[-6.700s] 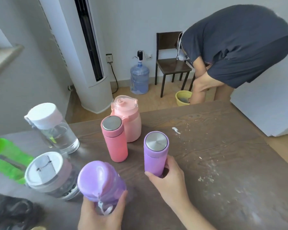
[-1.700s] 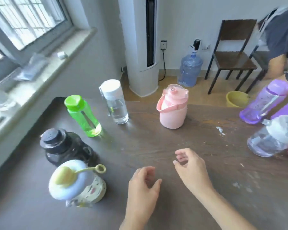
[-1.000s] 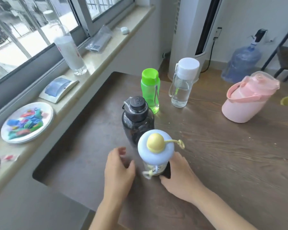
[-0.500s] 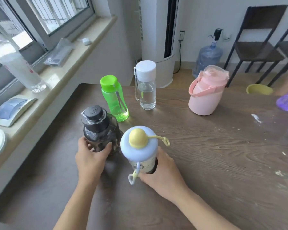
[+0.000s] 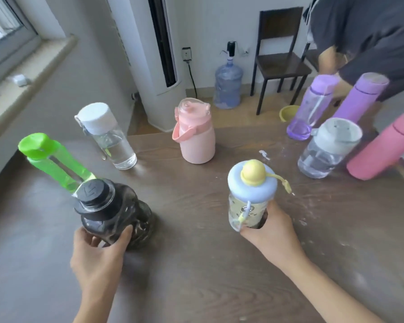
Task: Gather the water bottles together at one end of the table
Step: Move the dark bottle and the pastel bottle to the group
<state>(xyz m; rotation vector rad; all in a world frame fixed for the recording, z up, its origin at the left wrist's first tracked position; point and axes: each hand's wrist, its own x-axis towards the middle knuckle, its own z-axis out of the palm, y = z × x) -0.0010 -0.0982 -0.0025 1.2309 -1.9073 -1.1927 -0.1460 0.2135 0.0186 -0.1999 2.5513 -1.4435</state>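
A brown wooden table [image 5: 196,287] carries every bottle. At its far right stand four together: a pink flask [image 5: 383,150], a purple flask [image 5: 357,99], a clear purple bottle [image 5: 313,108] and a grey-lidded bottle [image 5: 329,148]. A pink jug [image 5: 196,136] stands far centre; the white-capped bottle [image 5: 107,138] and green bottle [image 5: 54,159] stand left. The left hand [image 5: 98,257] has its grip closed around the dark bottle [image 5: 112,213]; the right hand [image 5: 273,231] has its grip around the blue-lidded bottle [image 5: 250,194], near centre.

Bkgd: white tower AC unit [image 5: 149,54] at wall; blue water jug w/ pump [image 5: 228,86] beside dark chair [image 5: 280,59]; yellow basin [image 5: 287,113] on floor; 2nd person [image 5: 369,36] bent over, far R.
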